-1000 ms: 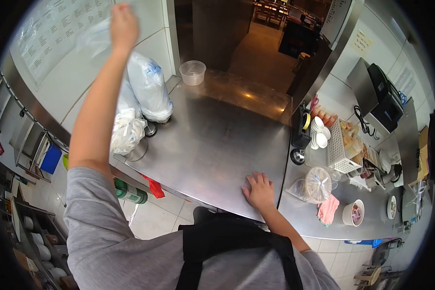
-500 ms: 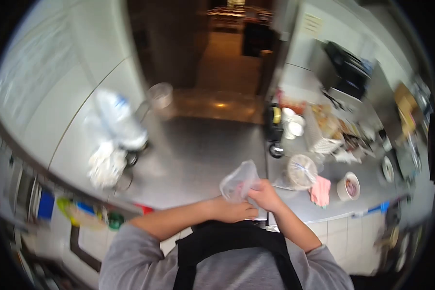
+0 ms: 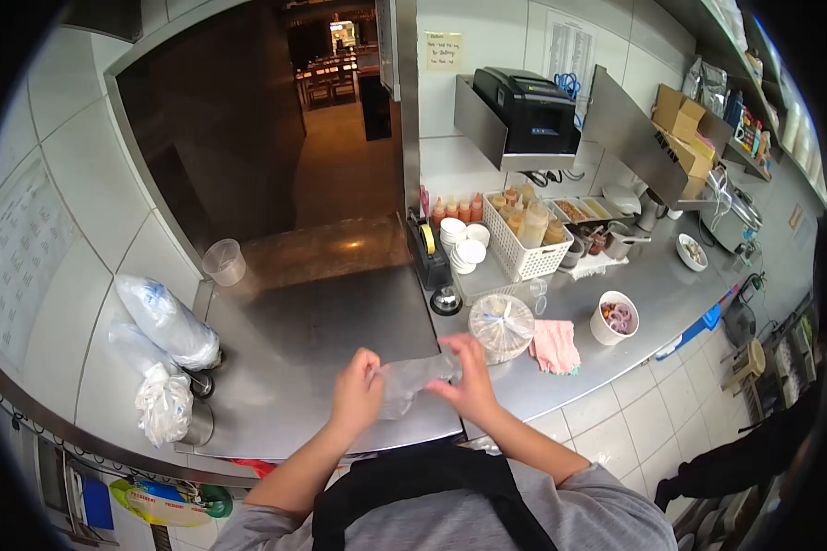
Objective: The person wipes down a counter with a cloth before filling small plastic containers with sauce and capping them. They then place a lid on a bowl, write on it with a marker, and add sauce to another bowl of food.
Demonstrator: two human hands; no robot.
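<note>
Bag (image 3: 408, 384) of thin, translucent plastic, colourless and wrinkled.

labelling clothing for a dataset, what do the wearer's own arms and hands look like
The left hand and right hand are bare and ungloved. Short grey fabric sleeves cover the upper arms; a plain black apron with broad straps is worn too.

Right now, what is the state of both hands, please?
Left hand: closed on a translucent thin plastic bag.
Right hand: open, spread at the bag's other end.
</note>
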